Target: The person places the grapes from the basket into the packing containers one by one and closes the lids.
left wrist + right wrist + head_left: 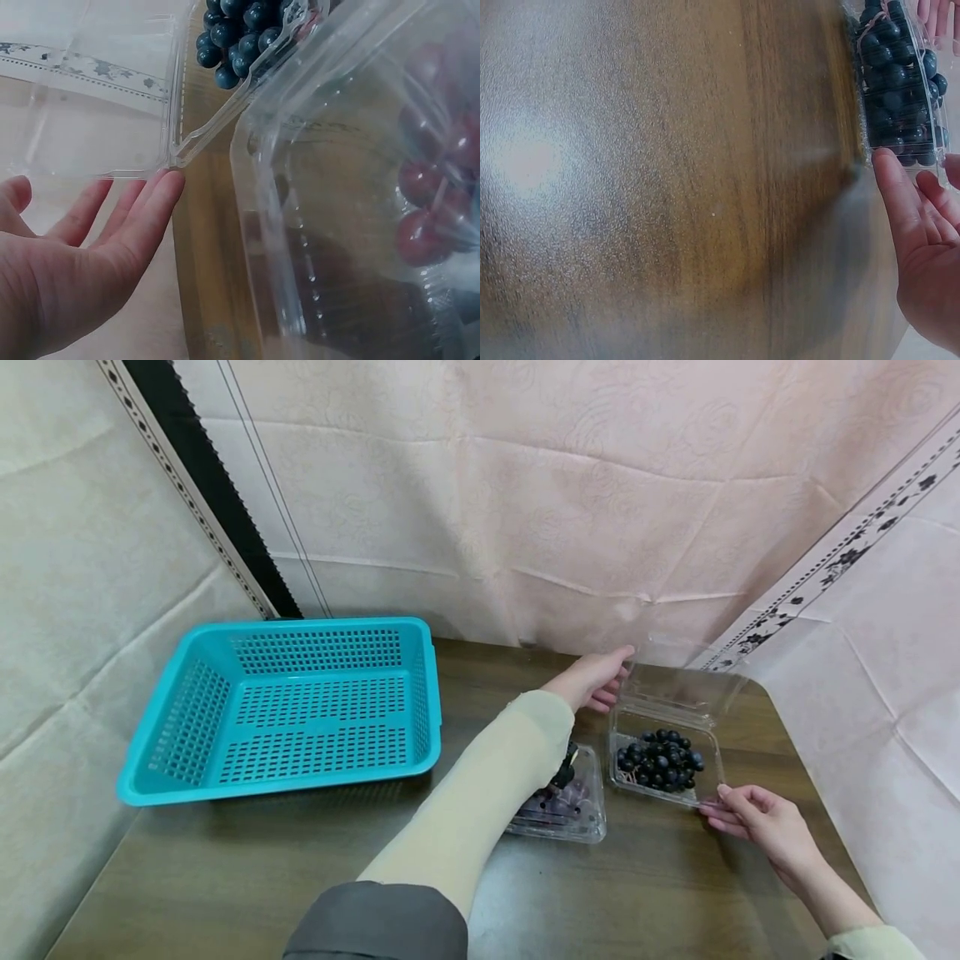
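A clear clamshell box (621, 777) of dark berries (660, 760) stands on the wooden table with its lid (675, 689) tipped back. My left hand (609, 681) reaches over to the lid's left edge. Seen from the left wrist, that hand (127, 217) has straight fingers, and the fingertips (169, 180) touch the lid's corner (174, 156). My right hand (731, 810) rests its fingertips (892, 180) against the box's front right corner, fingers extended. A second clear box, closed, with reddish grapes (431, 195) sits just left of the first, partly hidden by my left forearm.
A turquoise perforated basket (285, 777) sits on the table (225, 877) at the left with nothing in it. Pink patterned cloth hangs behind and to the right. The table's right corner lies just beyond the berry box.
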`<action>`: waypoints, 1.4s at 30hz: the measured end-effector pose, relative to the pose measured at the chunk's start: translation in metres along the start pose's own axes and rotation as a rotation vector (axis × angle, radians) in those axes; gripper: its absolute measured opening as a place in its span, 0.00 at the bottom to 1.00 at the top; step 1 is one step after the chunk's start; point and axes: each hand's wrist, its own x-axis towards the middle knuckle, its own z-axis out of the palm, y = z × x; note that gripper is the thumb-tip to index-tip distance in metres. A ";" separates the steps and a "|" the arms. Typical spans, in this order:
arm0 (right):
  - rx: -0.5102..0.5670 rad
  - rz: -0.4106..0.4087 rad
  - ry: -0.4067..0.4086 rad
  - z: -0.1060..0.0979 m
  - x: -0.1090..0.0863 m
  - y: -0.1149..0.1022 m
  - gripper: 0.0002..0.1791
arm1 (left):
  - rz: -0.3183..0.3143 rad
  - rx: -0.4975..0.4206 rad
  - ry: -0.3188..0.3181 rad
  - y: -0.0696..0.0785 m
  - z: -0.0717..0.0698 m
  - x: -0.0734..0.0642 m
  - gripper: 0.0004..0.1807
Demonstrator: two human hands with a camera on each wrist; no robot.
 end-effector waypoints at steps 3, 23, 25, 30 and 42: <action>-0.007 -0.001 0.001 0.001 0.000 0.001 0.13 | 0.009 0.032 -0.005 0.001 0.000 0.001 0.34; -0.003 0.012 0.003 0.002 0.000 0.001 0.16 | 0.118 0.402 -0.133 -0.002 -0.006 -0.005 0.31; 0.001 0.009 0.002 0.002 0.000 0.001 0.16 | 0.151 0.481 -0.137 -0.003 -0.006 -0.009 0.32; 0.004 0.010 -0.003 0.000 0.000 0.002 0.16 | 0.266 0.705 -0.138 -0.007 -0.006 -0.019 0.32; -0.025 0.056 0.022 -0.002 0.000 0.000 0.17 | 0.399 0.922 -0.180 -0.020 0.000 -0.031 0.29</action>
